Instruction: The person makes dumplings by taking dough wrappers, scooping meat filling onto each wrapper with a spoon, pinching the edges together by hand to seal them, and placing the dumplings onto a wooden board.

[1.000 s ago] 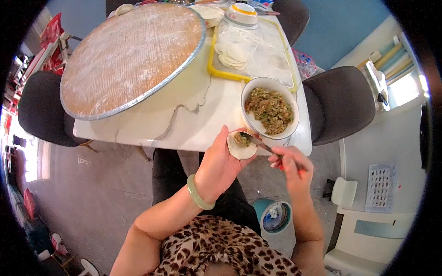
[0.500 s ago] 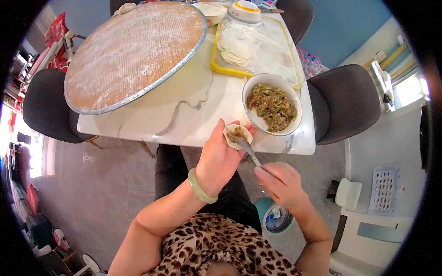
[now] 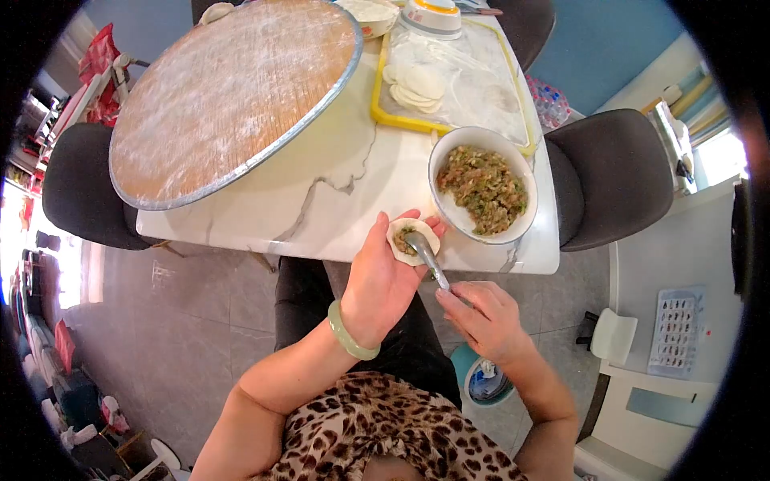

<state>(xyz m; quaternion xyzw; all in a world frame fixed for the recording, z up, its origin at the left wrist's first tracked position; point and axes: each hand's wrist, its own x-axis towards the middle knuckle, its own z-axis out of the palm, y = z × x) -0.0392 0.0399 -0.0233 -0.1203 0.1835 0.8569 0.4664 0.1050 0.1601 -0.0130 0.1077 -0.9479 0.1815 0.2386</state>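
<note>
A round dumpling wrapper (image 3: 428, 232) rests in my left hand (image 3: 382, 280), cupped by its fingers near the table's front edge. Brown-green filling (image 3: 405, 242) lies at the wrapper's middle. My right hand (image 3: 488, 322) is closed around the handle of a metal spoon (image 3: 429, 258), whose bowl end presses on that filling. Just beyond the wrapper stands a white bowl (image 3: 438, 188) of chopped filling. Behind the bowl, a small stack of wrappers (image 3: 415, 86) lies on a floured, yellow-rimmed board (image 3: 405, 122).
A large floured round tray (image 3: 233, 96) takes up the left of the marble table (image 3: 321, 216). An upturned bowl (image 3: 433, 20) and another bowl (image 3: 370, 20) stand at the back. Dark chairs (image 3: 613, 180) flank the table. A bin (image 3: 481, 383) is on the floor by my right arm.
The spoon has turned slightly over the wrapper, and my right hand has shifted a little left along with it. The view has also moved slightly.
</note>
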